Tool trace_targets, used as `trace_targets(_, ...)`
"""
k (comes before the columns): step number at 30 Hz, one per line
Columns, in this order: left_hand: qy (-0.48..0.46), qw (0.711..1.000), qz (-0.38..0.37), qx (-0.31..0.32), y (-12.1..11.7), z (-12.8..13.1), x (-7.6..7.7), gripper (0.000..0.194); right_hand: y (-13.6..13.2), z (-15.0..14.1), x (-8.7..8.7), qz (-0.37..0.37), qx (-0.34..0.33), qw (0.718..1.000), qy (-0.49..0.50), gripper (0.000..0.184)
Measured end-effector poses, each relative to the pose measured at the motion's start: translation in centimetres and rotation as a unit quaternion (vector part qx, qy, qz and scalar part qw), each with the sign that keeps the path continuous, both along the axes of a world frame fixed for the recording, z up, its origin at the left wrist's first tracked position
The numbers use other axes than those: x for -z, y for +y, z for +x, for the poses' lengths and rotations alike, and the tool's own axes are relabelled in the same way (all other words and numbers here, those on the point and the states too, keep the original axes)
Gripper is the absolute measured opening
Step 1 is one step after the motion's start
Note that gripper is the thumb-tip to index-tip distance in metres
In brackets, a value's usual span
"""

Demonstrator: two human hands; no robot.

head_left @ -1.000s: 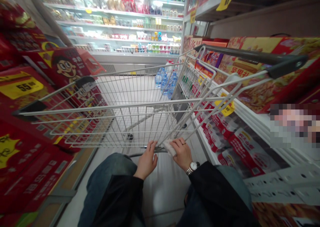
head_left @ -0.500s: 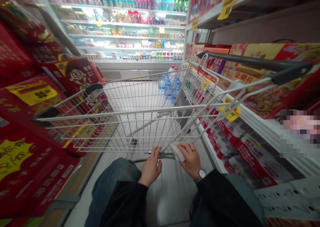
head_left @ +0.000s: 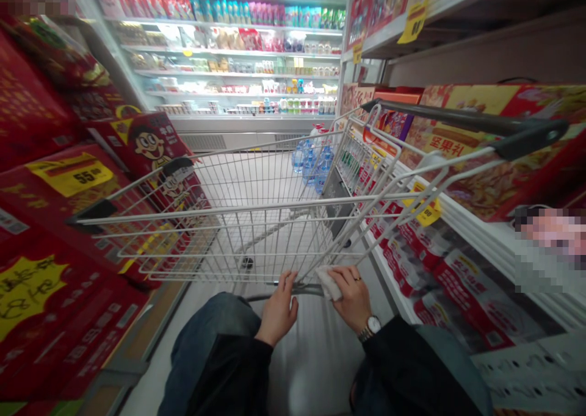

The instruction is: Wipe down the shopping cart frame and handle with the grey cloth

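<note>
The right hand (head_left: 352, 297) pinches a white cloth (head_left: 329, 285) at the cart's (head_left: 229, 209) low near edge. The left hand (head_left: 279, 310) touches there too; its grip is hard to tell. Wiping seems partway; what is left does not show.

Supermarket aisle: shopping cart (head_left: 293, 205), stocked, lit display case (head_left: 256, 125) at far end, yellow price tags (head_left: 413, 24) on shelf edges (head_left: 485, 230).

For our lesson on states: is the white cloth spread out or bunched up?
Bunched up: the white cloth shows as a compact wad at the right hand's fingertips.
</note>
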State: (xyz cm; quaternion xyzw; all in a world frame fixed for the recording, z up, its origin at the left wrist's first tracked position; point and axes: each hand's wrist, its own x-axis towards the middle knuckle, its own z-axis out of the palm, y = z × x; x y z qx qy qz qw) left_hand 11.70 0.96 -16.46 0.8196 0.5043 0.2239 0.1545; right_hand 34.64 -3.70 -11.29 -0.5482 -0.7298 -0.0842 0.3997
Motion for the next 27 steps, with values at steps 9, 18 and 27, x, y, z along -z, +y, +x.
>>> trace_targets(9,-0.006,1.000,0.000,0.004,0.0,-0.1,0.1,0.064,0.0,0.9,-0.2,-0.014,0.005,1.000,-0.022,0.052)
trace_targets(18,-0.006,1.000,-0.003,0.005,-0.1,-0.1,-0.1,0.062,-0.3,2.5,-0.7,0.116,0.034,0.992,0.035,0.055)
trace_targets(27,0.004,1.000,-0.019,-0.002,0.0,-0.1,0.2,0.065,0.2,-0.4,1.3,-0.089,0.008,0.996,-0.012,0.058)
